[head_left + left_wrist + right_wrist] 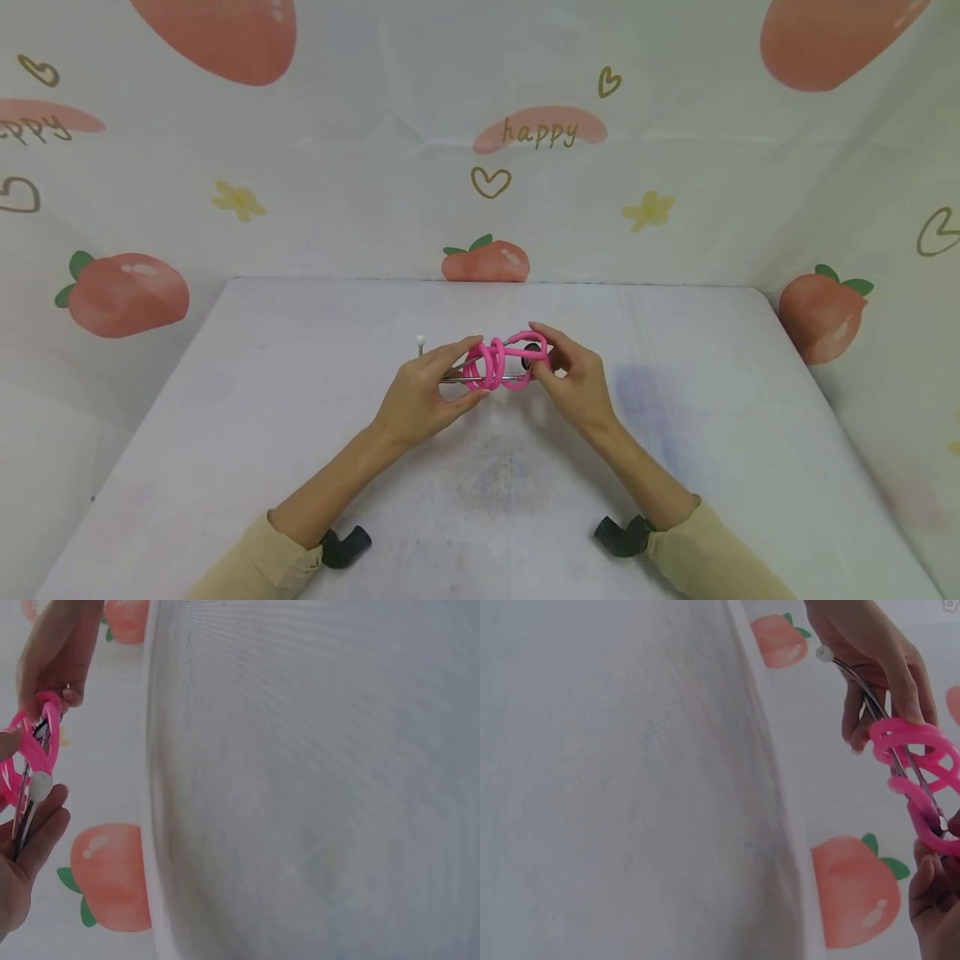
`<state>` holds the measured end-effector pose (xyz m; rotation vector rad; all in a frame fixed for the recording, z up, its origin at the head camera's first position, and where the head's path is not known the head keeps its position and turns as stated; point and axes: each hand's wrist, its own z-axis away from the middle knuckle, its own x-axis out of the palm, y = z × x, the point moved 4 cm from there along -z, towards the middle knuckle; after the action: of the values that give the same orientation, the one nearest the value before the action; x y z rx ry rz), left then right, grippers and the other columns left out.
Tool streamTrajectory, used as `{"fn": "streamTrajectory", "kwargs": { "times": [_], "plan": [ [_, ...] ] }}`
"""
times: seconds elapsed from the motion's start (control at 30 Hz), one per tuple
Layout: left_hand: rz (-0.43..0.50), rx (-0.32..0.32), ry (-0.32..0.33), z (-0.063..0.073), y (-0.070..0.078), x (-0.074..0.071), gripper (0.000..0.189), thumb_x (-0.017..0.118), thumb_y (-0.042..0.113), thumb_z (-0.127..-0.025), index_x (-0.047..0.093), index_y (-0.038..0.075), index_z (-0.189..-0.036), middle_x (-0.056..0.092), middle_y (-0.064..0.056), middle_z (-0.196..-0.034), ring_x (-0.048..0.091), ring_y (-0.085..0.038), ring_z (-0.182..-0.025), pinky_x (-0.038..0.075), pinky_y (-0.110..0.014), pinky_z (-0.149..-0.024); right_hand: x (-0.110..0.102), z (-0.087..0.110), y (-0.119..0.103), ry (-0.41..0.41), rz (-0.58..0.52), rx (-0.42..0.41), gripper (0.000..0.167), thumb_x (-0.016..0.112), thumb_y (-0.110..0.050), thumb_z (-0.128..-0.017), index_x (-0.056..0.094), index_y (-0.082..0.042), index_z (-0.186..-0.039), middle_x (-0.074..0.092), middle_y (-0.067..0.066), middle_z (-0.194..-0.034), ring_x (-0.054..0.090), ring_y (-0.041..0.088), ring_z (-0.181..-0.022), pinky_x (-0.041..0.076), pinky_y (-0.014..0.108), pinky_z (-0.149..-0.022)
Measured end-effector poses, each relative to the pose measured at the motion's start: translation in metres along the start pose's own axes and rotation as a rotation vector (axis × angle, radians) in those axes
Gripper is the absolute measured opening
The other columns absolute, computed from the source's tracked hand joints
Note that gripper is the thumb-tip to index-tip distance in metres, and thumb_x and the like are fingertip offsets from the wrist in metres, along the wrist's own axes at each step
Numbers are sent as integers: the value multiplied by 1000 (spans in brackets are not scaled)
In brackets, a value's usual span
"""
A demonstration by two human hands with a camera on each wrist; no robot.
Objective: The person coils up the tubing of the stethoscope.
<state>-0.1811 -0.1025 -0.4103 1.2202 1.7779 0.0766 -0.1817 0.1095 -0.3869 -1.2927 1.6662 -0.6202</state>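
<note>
Both hands hold a stethoscope above the table, its pink tubing point(496, 364) wound in several turns around its metal ear tubes point(452, 380). My left hand point(411, 400) grips the coils from the left side, fingers over the top and thumb below. At the other end my right hand point(583, 385) pinches a loop of tubing beside the dark round chestpiece point(529, 358). A white ear tip point(420, 340) sticks out past the left hand; the right wrist view shows this ear tip point(824, 654) on its bent metal tube. Fingers partly hide the chestpiece.
Below the hands spreads a white table point(300, 467) with faint stains. A light cloth backdrop point(360, 192) printed with peaches and hearts stands behind it and along the sides. Black curved pieces point(347, 547) sit at both wrists near the beige sleeves point(258, 558).
</note>
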Motion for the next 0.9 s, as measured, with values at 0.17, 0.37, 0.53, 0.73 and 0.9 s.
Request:
{"fn": "streamTrajectory", "kwargs": {
  "times": [0.17, 0.37, 0.53, 0.73, 0.9],
  "plan": [
    [17, -29, -21, 0, -2, 0, 74, 87, 29, -78, 53, 16, -143, 68, -4, -122, 71, -15, -100, 57, -23, -80, -5, -1, 0, -102, -1, -27, 50, 72, 11, -84, 58, 9, -131, 69, 17, -83, 62, 30, -61, 49, 23, -55],
    [71, -59, -35, 1, -7, 1, 78, 90, 19, -74, 53, 17, -144, 67, -4, -124, 70, -15, -102, 57, -25, -82, -9, -1, 20, -289, -9, -42, 71, 77, 11, -79, 46, 7, -143, 64, 20, -113, 64, 29, -79, 60, 41, -69],
    [96, -69, -39, 1, -10, 2, 79, 90, 16, -74, 54, 16, -144, 68, -3, -124, 70, -14, -103, 57, -25, -84, -11, -1, 40, -390, -3, -29, 80, 79, 9, -78, 42, 1, -148, 59, 18, -130, 68, 25, -86, 61, 40, -74],
    [108, -108, -76, 1, -11, 4, 76, 88, 18, -76, 54, 16, -144, 67, -4, -126, 71, -12, -94, 58, -24, -80, -17, -3, 44, -399, 65, -15, 75, 83, 2, -77, 51, -8, -145, 63, 10, -128, 68, 12, -79, 61, 33, -75],
    [77, -183, -150, -2, -13, 7, 73, 86, 19, -79, 53, 17, -145, 64, -2, -128, 68, -12, -84, 58, -25, -69, -20, -3, 51, -402, 111, 27, 73, 84, -1, -77, 54, -11, -143, 65, 8, -125, 67, 8, -77, 60, 34, -71]
  ]
}}
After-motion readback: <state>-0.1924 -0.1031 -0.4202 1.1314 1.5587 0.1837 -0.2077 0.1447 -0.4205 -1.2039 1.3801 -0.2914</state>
